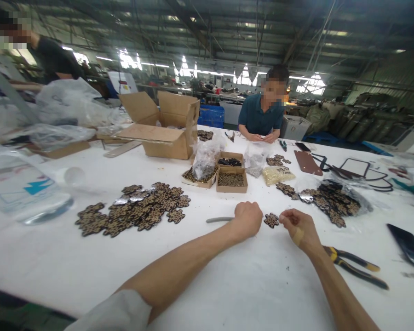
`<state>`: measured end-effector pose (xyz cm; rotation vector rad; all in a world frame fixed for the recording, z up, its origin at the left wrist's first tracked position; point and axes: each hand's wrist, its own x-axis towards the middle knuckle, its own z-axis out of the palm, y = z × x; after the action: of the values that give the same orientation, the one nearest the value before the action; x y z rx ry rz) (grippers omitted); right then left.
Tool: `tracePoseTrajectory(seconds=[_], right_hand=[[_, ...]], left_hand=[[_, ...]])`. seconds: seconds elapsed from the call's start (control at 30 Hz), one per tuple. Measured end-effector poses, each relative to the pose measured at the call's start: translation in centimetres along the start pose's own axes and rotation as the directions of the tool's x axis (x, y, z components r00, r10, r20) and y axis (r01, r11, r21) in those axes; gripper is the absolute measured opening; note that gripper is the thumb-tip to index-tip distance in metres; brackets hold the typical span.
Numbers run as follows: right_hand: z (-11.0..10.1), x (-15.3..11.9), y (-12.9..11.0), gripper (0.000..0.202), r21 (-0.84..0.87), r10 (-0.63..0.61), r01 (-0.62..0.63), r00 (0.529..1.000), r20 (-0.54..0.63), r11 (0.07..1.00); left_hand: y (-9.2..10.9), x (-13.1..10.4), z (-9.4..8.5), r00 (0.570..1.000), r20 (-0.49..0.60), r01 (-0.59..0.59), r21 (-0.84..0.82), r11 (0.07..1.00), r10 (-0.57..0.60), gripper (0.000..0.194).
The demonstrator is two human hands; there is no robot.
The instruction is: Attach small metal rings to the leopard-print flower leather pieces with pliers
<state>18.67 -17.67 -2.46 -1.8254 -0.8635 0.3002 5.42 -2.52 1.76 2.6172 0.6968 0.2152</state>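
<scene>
My left hand (248, 219) is closed in a fist low over the white table. A slim curved grey handle (219, 220) sticks out behind it to the left; the rest of that tool is hidden by the hand. Between my hands is one flower-shaped leopard-print patch (271, 220) with a dark edge. The pinched thumb and finger of my right hand (299, 226) are at the patch's right edge. A tan strip sits by the right thumb's base. Yellow-and-black pliers (357, 266) lie beside my right wrist, their jaws hidden behind it.
Patches pile up at left (138, 209) and right (334, 202). Small boxes of brass-coloured studs (232, 180) and dark pieces stand ahead, near an open carton (167, 143). A phone (409, 246) lies far right. A co-worker (262, 115) sits across the table (200, 285).
</scene>
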Motion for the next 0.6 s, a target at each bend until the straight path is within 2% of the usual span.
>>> tracePoseTrajectory(seconds=[0.13,0.23,0.43,0.6], right_hand=[[1.0,-0.7,-0.7,0.037,-0.062,-0.075,0.08,0.994,0.077,0.995],[1.6,-1.3,-1.4,0.034,-0.049,-0.105,0.112,0.986,0.13,0.992],[1.6,-1.6,-2.0,0.026,-0.046,-0.138,0.146,0.981,0.139,0.988],[1.5,-1.5,-1.9,0.026,-0.043,-0.145,0.151,0.981,0.125,0.988]], left_hand=[[1.2,-1.6,2.0,0.994,-0.105,0.045,0.214,0.976,-0.023,0.024],[1.0,-1.6,2.3,0.99,-0.139,0.053,0.304,0.951,-0.01,0.024],[0.3,-1.1,3.1,0.982,-0.188,0.1,0.357,0.929,-0.033,0.024],[0.2,-1.1,3.8,0.978,-0.207,0.091,0.352,0.931,-0.018,0.027]])
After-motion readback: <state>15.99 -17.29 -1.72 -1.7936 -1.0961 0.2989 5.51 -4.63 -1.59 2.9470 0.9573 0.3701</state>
